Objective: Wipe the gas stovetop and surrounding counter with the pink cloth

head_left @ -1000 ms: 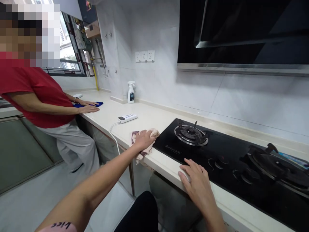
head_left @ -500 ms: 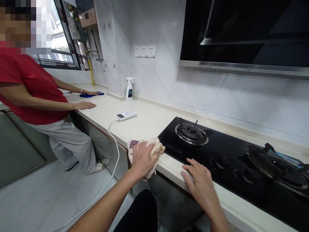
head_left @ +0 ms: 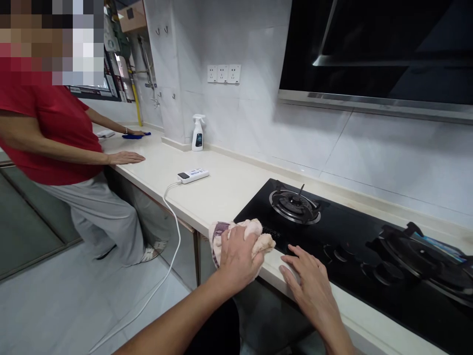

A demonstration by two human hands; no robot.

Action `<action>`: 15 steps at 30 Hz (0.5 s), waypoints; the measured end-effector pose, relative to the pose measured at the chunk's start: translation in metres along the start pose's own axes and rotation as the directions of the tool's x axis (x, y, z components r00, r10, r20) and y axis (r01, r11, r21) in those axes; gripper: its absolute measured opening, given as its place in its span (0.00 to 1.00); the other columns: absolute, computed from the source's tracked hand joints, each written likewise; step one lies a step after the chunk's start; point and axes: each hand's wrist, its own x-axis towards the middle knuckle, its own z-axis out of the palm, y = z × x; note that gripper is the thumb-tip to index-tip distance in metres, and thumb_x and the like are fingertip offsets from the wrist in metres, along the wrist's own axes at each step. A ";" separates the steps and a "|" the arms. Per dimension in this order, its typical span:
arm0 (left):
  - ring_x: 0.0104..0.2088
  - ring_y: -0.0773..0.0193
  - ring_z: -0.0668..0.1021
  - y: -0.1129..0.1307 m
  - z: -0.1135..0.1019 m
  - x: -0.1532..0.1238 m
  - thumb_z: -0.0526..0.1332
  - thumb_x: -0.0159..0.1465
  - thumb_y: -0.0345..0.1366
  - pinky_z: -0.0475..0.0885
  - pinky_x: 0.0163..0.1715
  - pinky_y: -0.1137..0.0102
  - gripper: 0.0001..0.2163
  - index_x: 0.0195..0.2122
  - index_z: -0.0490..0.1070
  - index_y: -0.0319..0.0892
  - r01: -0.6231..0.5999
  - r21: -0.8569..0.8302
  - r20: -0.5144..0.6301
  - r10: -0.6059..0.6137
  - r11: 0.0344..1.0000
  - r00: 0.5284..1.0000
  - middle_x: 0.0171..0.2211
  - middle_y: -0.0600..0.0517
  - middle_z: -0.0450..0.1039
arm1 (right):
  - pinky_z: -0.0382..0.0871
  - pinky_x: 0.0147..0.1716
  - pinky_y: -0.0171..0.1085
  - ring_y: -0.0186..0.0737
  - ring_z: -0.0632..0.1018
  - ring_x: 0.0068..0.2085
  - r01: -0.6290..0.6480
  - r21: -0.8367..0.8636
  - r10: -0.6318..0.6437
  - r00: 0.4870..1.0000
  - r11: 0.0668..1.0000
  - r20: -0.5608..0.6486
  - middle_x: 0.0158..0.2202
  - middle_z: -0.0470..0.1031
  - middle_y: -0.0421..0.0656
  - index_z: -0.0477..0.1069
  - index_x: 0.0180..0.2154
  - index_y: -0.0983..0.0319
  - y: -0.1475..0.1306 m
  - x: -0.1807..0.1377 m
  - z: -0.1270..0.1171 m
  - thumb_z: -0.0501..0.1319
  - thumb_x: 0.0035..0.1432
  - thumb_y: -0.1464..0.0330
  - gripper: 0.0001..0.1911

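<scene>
Currently a cloth [head_left: 265, 242] is being gripped by the palm-down left hand [head_left: 236, 254], at the front-left corner of the hob [head_left: 347, 219], right hand [head_left: 309, 278] being held open along its front, both palms being hidden.

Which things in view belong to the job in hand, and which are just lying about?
In use, apparently:
pink cloth, in left hand
counter
blue cloth, under co-worker's hand

Seemingly lying about:
white device
cable
spray bottle, perhaps a supply

My slender-fingered left hand [head_left: 238, 254] and matching right hand [head_left: 310, 281] show bare to the wrists, as does my bare, tapering left forearm [head_left: 181, 325]; plain black, unpatterned fabric [head_left: 221, 328] clothes my leg.
</scene>
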 end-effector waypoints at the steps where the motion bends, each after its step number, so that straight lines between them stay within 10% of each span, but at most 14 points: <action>1: 0.55 0.47 0.71 0.005 0.002 -0.001 0.63 0.66 0.40 0.63 0.57 0.47 0.13 0.52 0.72 0.48 -0.011 -0.009 0.008 0.011 1.000 1.000 0.55 0.43 0.70 | 0.61 0.63 0.61 0.55 0.70 0.66 -0.007 0.018 0.007 1.000 1.000 0.002 0.62 0.74 0.46 0.76 0.51 0.53 0.000 0.000 0.000 0.53 0.72 0.54 0.18; 15: 0.57 0.46 0.69 0.070 0.025 -0.004 0.57 0.69 0.44 0.59 0.63 0.45 0.16 0.53 0.71 0.43 -0.283 -0.033 0.049 0.285 0.959 0.957 0.64 0.41 0.64 | 0.62 0.63 0.53 0.52 0.72 0.61 -0.354 0.418 0.402 0.915 0.836 -0.029 0.61 0.72 0.49 0.70 0.58 0.57 0.000 0.006 -0.007 0.47 0.70 0.48 0.29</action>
